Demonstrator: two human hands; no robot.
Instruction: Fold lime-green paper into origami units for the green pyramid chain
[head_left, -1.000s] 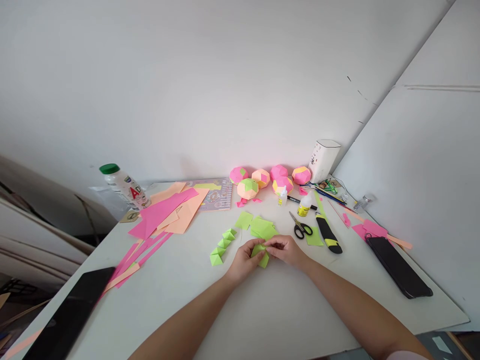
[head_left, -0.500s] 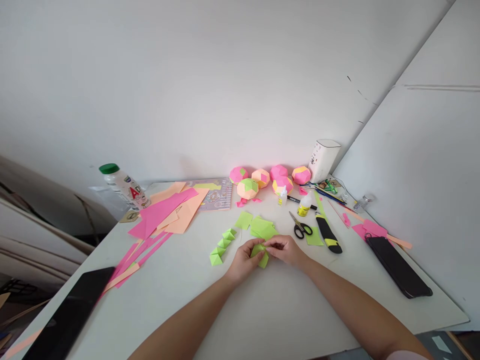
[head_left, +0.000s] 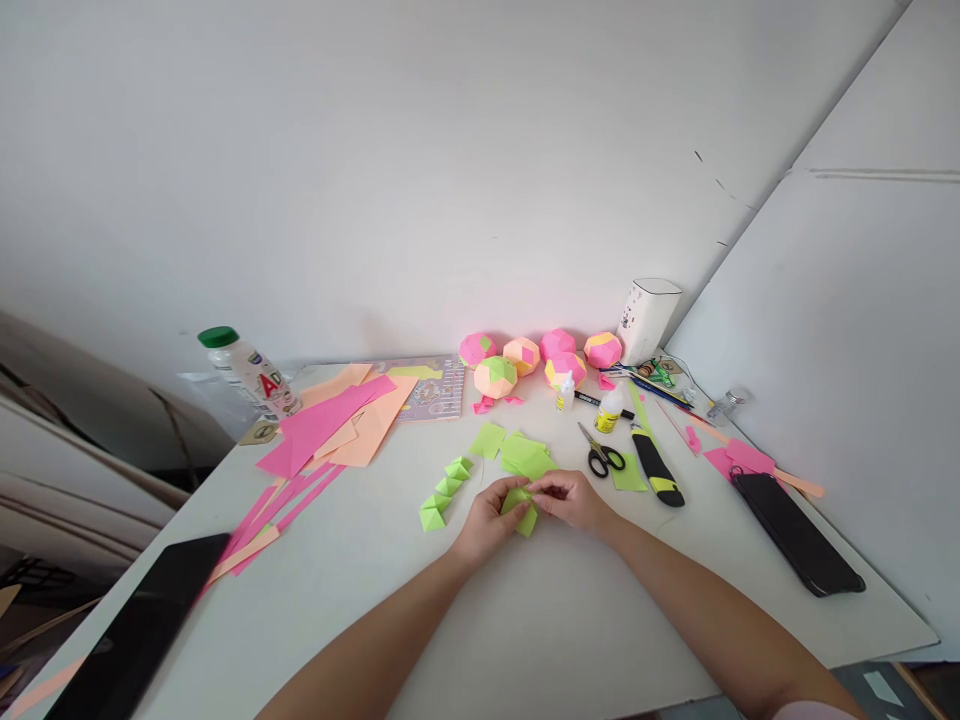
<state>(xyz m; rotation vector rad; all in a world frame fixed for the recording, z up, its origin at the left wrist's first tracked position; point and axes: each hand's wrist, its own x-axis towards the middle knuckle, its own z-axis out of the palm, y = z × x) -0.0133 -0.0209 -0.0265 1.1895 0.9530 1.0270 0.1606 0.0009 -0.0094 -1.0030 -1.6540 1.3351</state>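
A piece of green paper is held between both hands over the middle of the white table. My left hand is closed on its left side, thumb on top. From the right, my right hand pinches its upper edge; the fingertips hide part of the fold. Just beyond the hands lies a stack of green paper squares, with a single green square beside it. Left of my left hand sits a row of folded green paper pieces.
Scissors, a glue bottle and a box cutter lie right of the stack. Several paper balls line the wall. Pink and orange sheets and a white bottle are left; a black phone is right.
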